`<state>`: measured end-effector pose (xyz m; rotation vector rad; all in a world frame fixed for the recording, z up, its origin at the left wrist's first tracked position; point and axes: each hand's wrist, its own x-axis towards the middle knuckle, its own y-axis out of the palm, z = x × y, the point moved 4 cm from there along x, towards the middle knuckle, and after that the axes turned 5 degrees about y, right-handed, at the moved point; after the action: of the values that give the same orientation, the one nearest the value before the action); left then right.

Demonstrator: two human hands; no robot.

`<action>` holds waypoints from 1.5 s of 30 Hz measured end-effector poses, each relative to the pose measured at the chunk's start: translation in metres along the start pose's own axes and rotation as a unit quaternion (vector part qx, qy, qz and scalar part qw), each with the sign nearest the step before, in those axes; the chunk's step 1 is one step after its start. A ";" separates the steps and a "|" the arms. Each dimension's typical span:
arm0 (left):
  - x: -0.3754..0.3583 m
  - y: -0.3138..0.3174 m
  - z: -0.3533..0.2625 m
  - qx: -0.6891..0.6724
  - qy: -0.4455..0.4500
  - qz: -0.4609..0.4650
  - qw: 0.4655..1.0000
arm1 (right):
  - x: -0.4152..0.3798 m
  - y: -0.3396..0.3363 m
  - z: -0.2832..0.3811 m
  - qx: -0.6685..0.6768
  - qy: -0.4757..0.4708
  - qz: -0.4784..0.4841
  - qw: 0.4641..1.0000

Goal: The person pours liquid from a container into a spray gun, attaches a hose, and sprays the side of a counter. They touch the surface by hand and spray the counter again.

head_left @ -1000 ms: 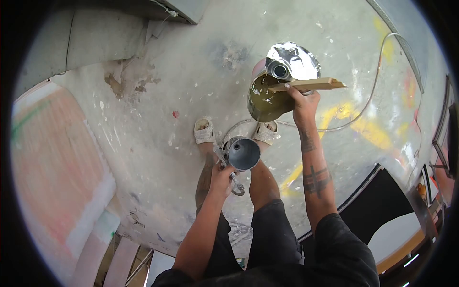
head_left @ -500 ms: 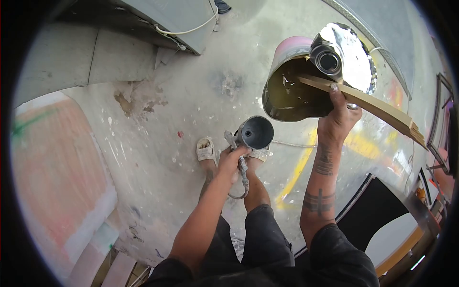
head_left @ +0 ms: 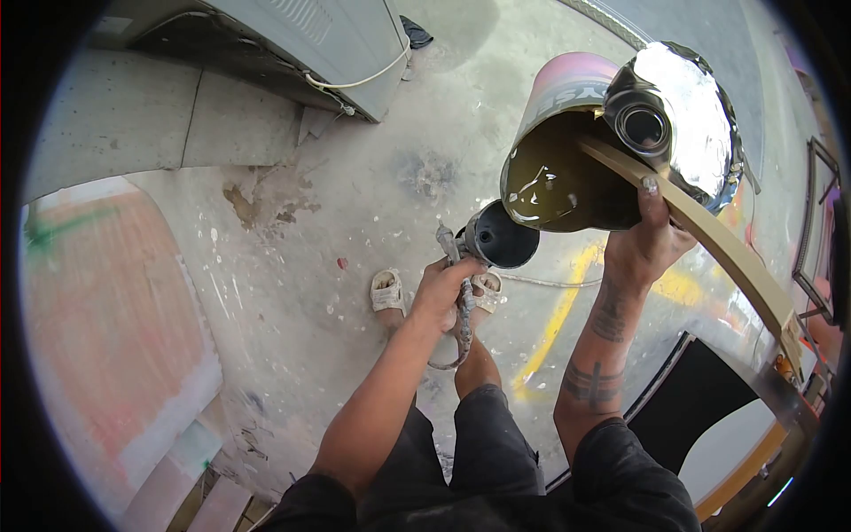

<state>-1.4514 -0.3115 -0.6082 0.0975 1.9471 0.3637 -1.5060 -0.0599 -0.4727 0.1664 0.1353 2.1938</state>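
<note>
My left hand (head_left: 445, 288) is wrapped round a spray gun (head_left: 450, 245), whose round dark cup (head_left: 507, 238) faces up. Its inside looks dark, with a small hole at the bottom. Up and to the right, my right hand (head_left: 651, 235) grips a large metal can (head_left: 567, 97) at its rim, thumb pressed on a wooden stick (head_left: 722, 235) that reaches into the can. The can is tilted, with yellowish liquid near its lower lip, just above the cup's rim. A peeled-back shiny lid (head_left: 696, 124) hangs at its right side.
A grey metal cabinet (head_left: 332, 44) with a pale cord stands at the upper left. A pinkish panel (head_left: 120, 328) lies at the left. Black and white panels (head_left: 696, 412) lie at the lower right. A thin hose (head_left: 550, 283) crosses the paint-spotted floor (head_left: 310, 266).
The cup and my left hand have moved right and slightly up, close under the can's lip. The can, lid and stick have shifted right, with the liquid nearer the lip.
</note>
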 end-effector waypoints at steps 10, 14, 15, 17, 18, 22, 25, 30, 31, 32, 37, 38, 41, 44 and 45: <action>-0.009 0.004 -0.004 0.006 -0.002 0.019 1.000 | -0.007 -0.016 0.011 -0.191 -0.076 -0.028 0.978; -0.011 0.005 -0.004 0.016 -0.005 0.025 1.000 | -0.007 -0.019 0.021 -0.222 -0.146 -0.008 0.964; -0.011 0.006 -0.004 0.016 -0.005 0.025 1.000 | -0.008 -0.020 0.023 -0.240 -0.154 -0.007 0.958; -0.012 0.007 -0.006 0.012 -0.001 0.029 1.000 | -0.009 -0.018 0.026 -0.257 -0.163 -0.005 0.953; -0.013 0.008 -0.007 0.011 -0.001 0.030 0.999 | -0.008 -0.018 0.026 -0.221 -0.137 -0.006 0.966; -0.015 0.009 -0.009 0.012 -0.006 0.030 0.999 | -0.010 -0.028 0.022 -0.302 -0.174 -0.011 0.937; -0.014 0.007 -0.006 0.006 0.001 0.036 0.999 | -0.010 -0.025 0.024 -0.287 -0.177 0.002 0.941; -0.015 0.006 -0.007 0.005 0.015 0.036 0.999 | -0.009 -0.021 0.026 -0.260 -0.168 0.000 0.951; -0.014 0.005 -0.006 0.002 0.015 0.037 0.999 | -0.009 -0.021 0.025 -0.263 -0.161 0.007 0.951; -0.013 0.005 -0.005 0.000 0.014 0.037 0.999 | -0.009 -0.019 0.027 -0.263 -0.162 0.007 0.951; -0.013 0.003 -0.003 -0.010 0.002 0.027 1.000 | -0.010 -0.016 0.024 -0.186 -0.122 0.013 0.975; -0.013 0.002 -0.003 -0.013 0.004 0.026 1.000 | -0.010 -0.015 0.024 -0.186 -0.122 0.013 0.975; -0.010 0.000 0.000 -0.021 0.012 0.030 0.999 | -0.011 -0.011 0.026 -0.168 -0.113 0.012 0.979; -0.009 -0.001 0.001 -0.019 0.018 0.037 0.999 | -0.013 -0.025 0.018 -0.202 -0.112 0.018 0.973; -0.008 -0.001 0.001 -0.020 0.018 0.037 0.999 | -0.016 -0.036 0.012 -0.271 -0.125 0.010 0.954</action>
<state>-1.4473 -0.3144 -0.6015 0.1395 1.9744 0.4555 -1.4659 -0.0507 -0.4673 0.1316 -0.6076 2.1243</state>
